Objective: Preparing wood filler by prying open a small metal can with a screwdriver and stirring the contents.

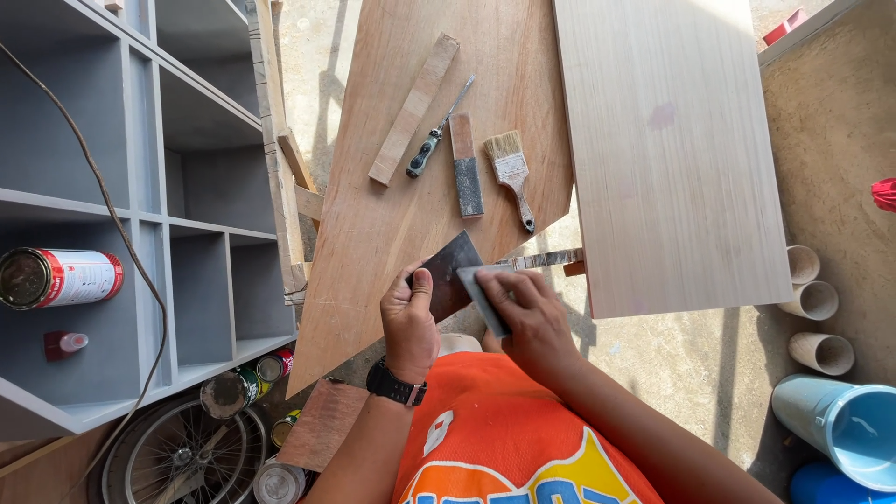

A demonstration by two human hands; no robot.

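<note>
My left hand [409, 317], with a black watch [397, 385] on its wrist, grips the lower left corner of a dark metal scraper blade [448, 271], thumb lying on its face. The blade sits tilted at the centre of the frame, just above my orange shirt [495, 439]. My right hand [527, 313] is closed around a small grey block [481, 297], probably sandpaper folded on a pad, and presses it against the blade's right edge, so both hands meet on the blade.

Above my hands a reddish plywood sheet [373, 233] runs up through the middle of the frame. On it lie, from left to right, a narrow wooden strip [413, 109], a screwdriver [439, 129] with a dark handle, a short wooden stick [466, 165] with a grey lower end, and a flat paintbrush [511, 174] with pale bristles. The four lie near each other without touching.

To the right, a pale wooden panel [672, 159] covers the upper right of the frame, its lower left corner near my right hand.

On the left stands a grey shelf unit [187, 121] lying open toward me, with a red and white tin can [58, 277] and a small red bottle [63, 344] in its compartments. A bicycle wheel [182, 453] shows at the lower left. Cardboard tubes [814, 301] and blue pipes [840, 425] sit at the lower right.
</note>
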